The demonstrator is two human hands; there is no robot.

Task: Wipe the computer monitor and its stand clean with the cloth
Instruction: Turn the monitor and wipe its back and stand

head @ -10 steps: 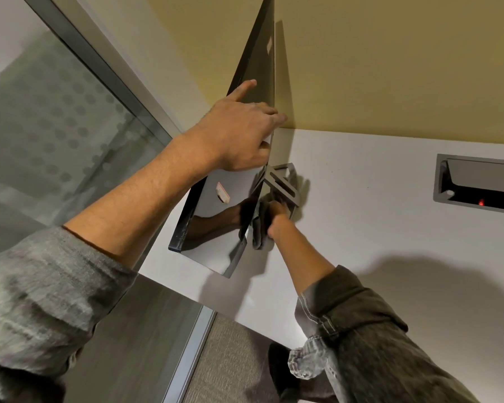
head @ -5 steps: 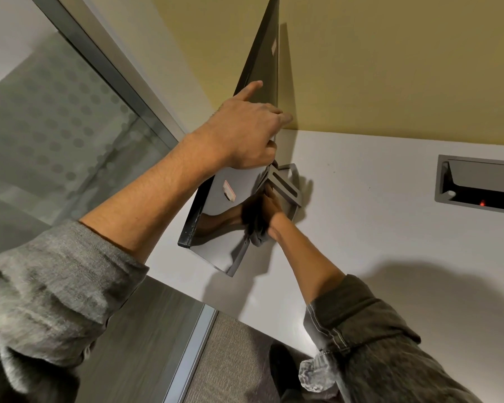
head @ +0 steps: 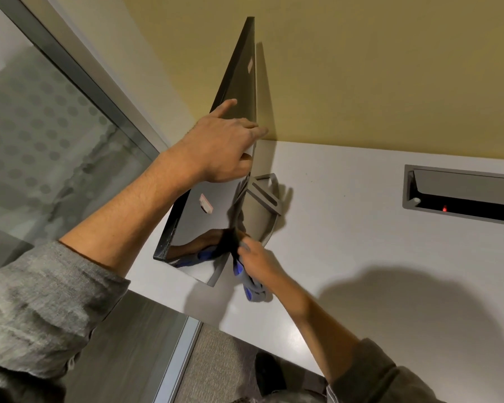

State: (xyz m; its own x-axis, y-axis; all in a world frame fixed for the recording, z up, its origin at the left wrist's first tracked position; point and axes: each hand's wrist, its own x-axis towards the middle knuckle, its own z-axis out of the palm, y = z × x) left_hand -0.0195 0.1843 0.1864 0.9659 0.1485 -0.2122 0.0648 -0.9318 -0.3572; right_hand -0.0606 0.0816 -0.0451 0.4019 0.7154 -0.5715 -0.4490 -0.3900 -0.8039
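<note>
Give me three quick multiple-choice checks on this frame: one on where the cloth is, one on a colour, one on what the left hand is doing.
1. Where is the cloth?
A. In the right hand, at the monitor's lower edge
B. Flat on the floor
C. Draped over the monitor's top

2. What colour is the wall behind the desk?
A. Red
B. Yellowish
C. Black

3. What is the left hand doing?
A. Hanging free
B. Gripping the monitor edge
C. Resting in the desk's cable slot

Answers: 1 A, the grey-blue cloth is bunched in that hand; 2 B, the wall shows mustard yellow; 3 B, fingers wrap the panel's edge.
</note>
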